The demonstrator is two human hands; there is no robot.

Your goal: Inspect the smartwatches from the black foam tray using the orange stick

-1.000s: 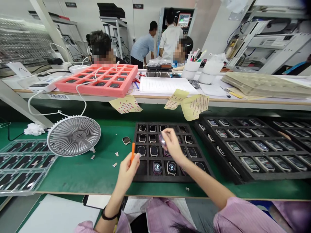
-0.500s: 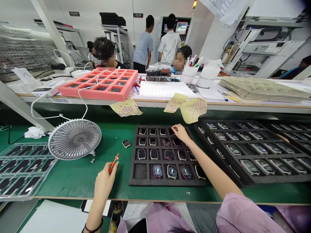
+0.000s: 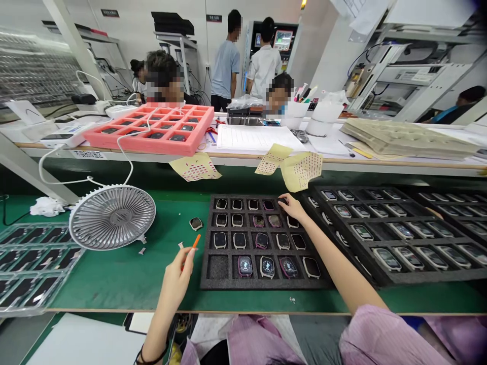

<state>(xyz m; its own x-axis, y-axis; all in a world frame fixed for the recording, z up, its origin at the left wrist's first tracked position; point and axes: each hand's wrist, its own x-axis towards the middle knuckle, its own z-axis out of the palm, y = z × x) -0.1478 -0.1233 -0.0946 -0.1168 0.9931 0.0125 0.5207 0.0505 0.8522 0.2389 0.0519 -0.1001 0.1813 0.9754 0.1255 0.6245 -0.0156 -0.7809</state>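
My left hand [image 3: 178,271] is closed round a thin orange stick [image 3: 197,241], its tip pointing up and away. A small white piece [image 3: 180,245] shows just beyond the fingers; whether they touch it I cannot tell. A black foam tray [image 3: 218,267] in front of me holds several smartwatches, some with lit faces, and its front left slot is bare. At the tray's far right corner, my right hand [image 3: 293,207] has its fingers bent onto a dark smartwatch [image 3: 283,201], which they partly cover. One loose smartwatch [image 3: 196,223] lies on the green mat, left of the tray.
A grey fan [image 3: 114,218] stands at the left, beside a clear plastic tray [image 3: 78,253] of dark parts. More foam trays [image 3: 380,230] of watches lie at the right. The shelf ahead carries a pink foam tray [image 3: 152,144] and papers [image 3: 254,138]. People are beyond it.
My right hand has moved right, from the fourth slot of the far row to the corner slot. The left hand with the orange stick has shifted right, towards the tray.
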